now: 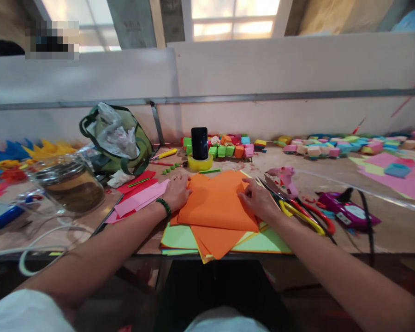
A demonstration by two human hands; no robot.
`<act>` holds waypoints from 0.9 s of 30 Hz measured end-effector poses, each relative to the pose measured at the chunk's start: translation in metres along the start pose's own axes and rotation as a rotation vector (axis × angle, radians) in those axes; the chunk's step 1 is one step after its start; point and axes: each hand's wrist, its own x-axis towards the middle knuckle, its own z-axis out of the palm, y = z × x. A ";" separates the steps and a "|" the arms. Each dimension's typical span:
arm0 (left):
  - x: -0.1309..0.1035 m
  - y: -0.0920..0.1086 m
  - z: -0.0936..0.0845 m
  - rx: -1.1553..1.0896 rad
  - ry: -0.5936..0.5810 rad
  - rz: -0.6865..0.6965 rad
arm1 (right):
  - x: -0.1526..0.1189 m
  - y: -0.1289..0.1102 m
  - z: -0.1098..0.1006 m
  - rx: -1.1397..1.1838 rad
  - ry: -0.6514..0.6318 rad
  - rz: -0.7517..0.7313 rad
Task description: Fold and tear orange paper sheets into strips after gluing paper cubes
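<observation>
A sheet of orange paper, apparently folded along its near side, lies in front of me. My left hand, with a green bead bracelet at the wrist, has its fingers closed at the sheet's left edge. At the right edge, my right hand pinches the paper between thumb and curled fingers. Under it are more orange sheets and a stack of light green paper with some yellow showing. Pink paper strips and red paper lie beside my left forearm.
Scissors, a pink glue gun and a purple device lie to the right. A phone stands on a tape roll, with folded paper blocks behind. Leftward are a glass jar and a green bag.
</observation>
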 end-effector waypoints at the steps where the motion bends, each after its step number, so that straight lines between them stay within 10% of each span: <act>1: 0.000 0.001 -0.002 0.028 -0.007 0.051 | 0.000 0.000 0.000 -0.017 -0.005 -0.009; 8: 0.013 0.011 -0.020 0.149 -0.339 0.496 | -0.002 0.000 0.001 -0.133 -0.023 -0.051; 16: 0.004 0.022 -0.025 0.350 -0.377 0.572 | -0.001 -0.007 -0.006 -0.325 -0.076 -0.167; 22: -0.007 0.015 -0.020 0.457 -0.350 0.594 | 0.002 -0.053 -0.015 -0.300 -0.511 -0.577; 27: -0.008 0.013 -0.017 0.569 -0.321 0.677 | -0.007 -0.082 0.002 -0.301 -0.638 -0.726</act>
